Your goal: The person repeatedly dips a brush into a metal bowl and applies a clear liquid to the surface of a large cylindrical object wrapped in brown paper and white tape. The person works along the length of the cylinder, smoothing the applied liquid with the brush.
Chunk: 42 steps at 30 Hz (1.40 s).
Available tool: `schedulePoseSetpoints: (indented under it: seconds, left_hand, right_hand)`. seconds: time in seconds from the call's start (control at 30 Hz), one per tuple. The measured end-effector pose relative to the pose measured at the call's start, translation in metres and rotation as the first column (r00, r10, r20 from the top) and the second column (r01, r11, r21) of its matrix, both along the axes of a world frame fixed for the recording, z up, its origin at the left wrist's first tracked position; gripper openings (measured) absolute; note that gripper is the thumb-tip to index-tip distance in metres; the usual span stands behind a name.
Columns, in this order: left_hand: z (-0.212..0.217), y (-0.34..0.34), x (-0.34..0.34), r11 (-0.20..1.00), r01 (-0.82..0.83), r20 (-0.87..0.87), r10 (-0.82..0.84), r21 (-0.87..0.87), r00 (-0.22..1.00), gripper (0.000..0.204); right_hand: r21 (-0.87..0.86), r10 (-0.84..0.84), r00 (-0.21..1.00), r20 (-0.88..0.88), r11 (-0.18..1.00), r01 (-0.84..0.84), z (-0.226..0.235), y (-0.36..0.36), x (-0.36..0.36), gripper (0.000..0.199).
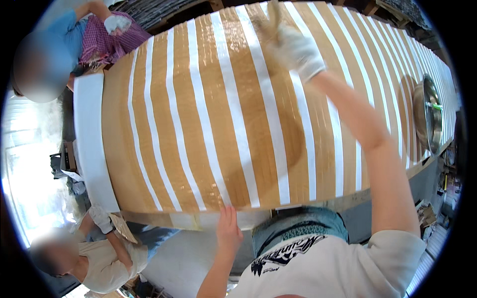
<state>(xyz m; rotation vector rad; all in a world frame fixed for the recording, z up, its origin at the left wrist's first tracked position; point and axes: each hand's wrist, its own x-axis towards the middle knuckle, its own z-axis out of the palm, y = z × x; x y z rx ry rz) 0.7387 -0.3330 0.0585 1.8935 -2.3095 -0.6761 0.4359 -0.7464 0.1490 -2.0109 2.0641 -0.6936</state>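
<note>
Brown-and-white striped sheet point(238, 124) covers the table.
Gloved right hand point(297, 49) grips a brush; bare left hand point(228, 229) lies flat, open, steadying the edge.

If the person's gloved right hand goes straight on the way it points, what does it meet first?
Probably the far edge of the striped board: the right hand points away across it, and nothing else lies ahead. Depth is unclear.

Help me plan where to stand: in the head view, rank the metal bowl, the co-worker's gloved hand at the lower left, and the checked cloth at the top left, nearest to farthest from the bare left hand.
From the left hand at the near table edge:
1. Co-worker's gloved hand, lower left, at the near corner.
2. Metal bowl, far right on the table.
3. Checked cloth, top left, beyond the far corner.

The bowl and the cloth are nearly too close to call.
</note>
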Motion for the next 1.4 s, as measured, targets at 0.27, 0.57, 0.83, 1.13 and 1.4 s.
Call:
schedulePoseSetpoints:
  seconds: [0.27,0.57,0.83,1.13,1.4]
  left_hand:
    - [0.026,-0.021,0.003,0.977,0.064,0.071,-0.08,0.202,0.994,0.067]
    - [0.025,-0.013,0.001,0.969,-0.004,0.012,0.001,0.247,1.0,0.068]
    - [0.016,-0.003,0.004,0.991,0.078,0.051,-0.084,0.105,0.995,0.067]
    - [0.01,0.007,-0.006,0.987,0.144,0.187,-0.156,0.074,0.97,0.072]
    - [-0.015,0.021,-0.025,1.0,-0.016,0.281,0.009,0.02,0.96,0.076]
  right_hand:
    - [0.176,0.649,0.617,0.445,0.612,-0.771,-0.026,-0.001,0.136,0.044]
    - [0.066,0.021,0.964,0.264,0.997,-0.04,-0.06,-0.165,-0.048,0.045]
    - [0.008,-0.178,0.977,0.117,0.984,0.178,-0.03,-0.116,-0.045,0.036]
    - [0.091,0.0,0.95,0.314,0.995,-0.03,-0.054,0.054,-0.056,0.042]
    - [0.029,-0.289,0.891,0.35,0.954,0.298,-0.003,0.173,-0.239,0.042]
